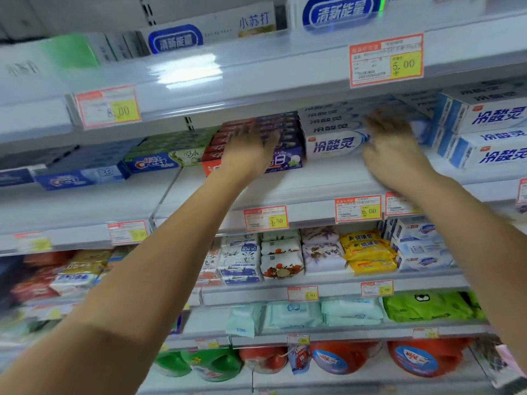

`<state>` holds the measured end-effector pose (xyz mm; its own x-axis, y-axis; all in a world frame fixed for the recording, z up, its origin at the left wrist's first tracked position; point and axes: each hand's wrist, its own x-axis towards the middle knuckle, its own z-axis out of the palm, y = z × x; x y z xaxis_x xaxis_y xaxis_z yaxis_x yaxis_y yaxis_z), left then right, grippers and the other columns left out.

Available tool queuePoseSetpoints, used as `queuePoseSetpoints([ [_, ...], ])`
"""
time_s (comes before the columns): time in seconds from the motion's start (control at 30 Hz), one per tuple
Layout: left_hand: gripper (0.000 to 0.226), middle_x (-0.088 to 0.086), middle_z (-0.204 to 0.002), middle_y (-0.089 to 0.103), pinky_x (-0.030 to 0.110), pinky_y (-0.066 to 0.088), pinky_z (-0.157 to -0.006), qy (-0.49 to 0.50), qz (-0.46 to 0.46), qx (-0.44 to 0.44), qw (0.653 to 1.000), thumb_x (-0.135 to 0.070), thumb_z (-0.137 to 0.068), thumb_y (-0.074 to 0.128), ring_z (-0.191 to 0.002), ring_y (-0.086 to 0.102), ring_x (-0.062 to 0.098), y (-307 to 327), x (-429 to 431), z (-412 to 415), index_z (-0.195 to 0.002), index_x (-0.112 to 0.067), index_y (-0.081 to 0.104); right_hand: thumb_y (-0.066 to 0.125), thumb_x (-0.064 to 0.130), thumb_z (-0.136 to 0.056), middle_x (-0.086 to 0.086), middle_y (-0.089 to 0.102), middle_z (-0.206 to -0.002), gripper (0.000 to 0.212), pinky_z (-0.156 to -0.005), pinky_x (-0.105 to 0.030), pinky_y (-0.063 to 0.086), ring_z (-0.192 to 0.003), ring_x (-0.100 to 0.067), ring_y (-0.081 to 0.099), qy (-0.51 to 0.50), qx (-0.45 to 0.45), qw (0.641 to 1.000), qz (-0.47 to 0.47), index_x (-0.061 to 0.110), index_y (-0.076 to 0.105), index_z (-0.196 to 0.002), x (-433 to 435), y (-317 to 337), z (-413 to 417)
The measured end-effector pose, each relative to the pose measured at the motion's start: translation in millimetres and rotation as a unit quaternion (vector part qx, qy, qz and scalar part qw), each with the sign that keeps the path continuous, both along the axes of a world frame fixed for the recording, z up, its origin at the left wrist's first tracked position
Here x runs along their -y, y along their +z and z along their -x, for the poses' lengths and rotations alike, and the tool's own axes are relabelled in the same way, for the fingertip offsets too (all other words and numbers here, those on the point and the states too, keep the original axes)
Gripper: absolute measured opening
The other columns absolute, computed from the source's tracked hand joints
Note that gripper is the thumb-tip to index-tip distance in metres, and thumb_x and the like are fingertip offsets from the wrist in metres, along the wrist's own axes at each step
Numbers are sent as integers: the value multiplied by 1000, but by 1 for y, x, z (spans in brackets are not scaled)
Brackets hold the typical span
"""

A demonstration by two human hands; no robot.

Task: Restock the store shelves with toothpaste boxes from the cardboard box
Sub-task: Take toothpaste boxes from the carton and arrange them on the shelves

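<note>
holding nothing, flat left hand [251, 151] and flat right hand [391, 148] touch toothpaste boxes [332, 143] behind bare shelf edge [309, 185].

Motion blur smears both hands. The left hand [251, 152] covers part of the red and purple toothpaste boxes [285, 129]. The right hand [392, 151] hides the right end of the white toothpaste stack [330, 143]. Whether either hand touches the boxes cannot be told. The price tags' [385, 59] small print is unreadable. The right edge cuts off the far-right boxes [496, 118].
</note>
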<state>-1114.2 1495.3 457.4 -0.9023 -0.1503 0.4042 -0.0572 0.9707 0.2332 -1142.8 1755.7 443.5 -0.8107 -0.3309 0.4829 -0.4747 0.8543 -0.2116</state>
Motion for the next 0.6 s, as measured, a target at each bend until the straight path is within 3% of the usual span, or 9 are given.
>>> queuePoseSetpoints([
  [0.07,79,16,-138,48,35,33,-104,28,-40,-10,999,-62,-91,11,-130,40,31,1,25,-17,-136,-6,44,27,39,-93,-17,23,-155,64,-118,-42,11,-145,-32,16,43,11,999,0,3,32,-146,27,2,-15],
  [0.13,51,17,-103,57,31,36,-77,59,-130,-42,989,-44,-101,22,-104,54,32,2,39,-27,-110,-6,54,43,35,-98,-14,23,-155,58,-117,-38,9,-144,-30,16,88,-3,996,6,5,30,-146,55,4,-29],
  [0.2,35,10,-84,57,29,35,-66,64,-275,-80,956,-34,-101,32,-82,58,28,3,49,-33,-90,-9,54,49,38,-96,-13,27,-154,60,-116,-38,12,-143,-30,19,121,-18,992,14,8,31,-145,79,4,-34],
  [0.33,24,2,-73,60,27,44,-62,51,-483,-112,867,-20,-98,39,-64,58,17,1,55,-37,-79,-13,51,46,59,-89,-8,24,-156,77,-118,-43,13,-145,-26,15,126,4,991,-40,12,27,-148,114,-2,-22],
  [0.53,27,-1,-75,57,27,46,-69,44,-541,-69,837,-8,-97,40,-67,55,14,-9,55,-35,-74,-19,49,39,49,-96,-5,19,-158,65,-120,-40,10,-146,-23,10,119,21,991,-63,13,25,-149,125,-7,-17],
  [0.6,25,-1,-75,58,25,46,-64,55,-518,-62,851,-7,-97,39,-66,56,13,-10,55,-34,-78,-17,51,39,43,-98,-7,20,-157,62,-120,-41,10,-146,-24,11,119,21,990,-70,11,25,-149,125,-7,-16],
])
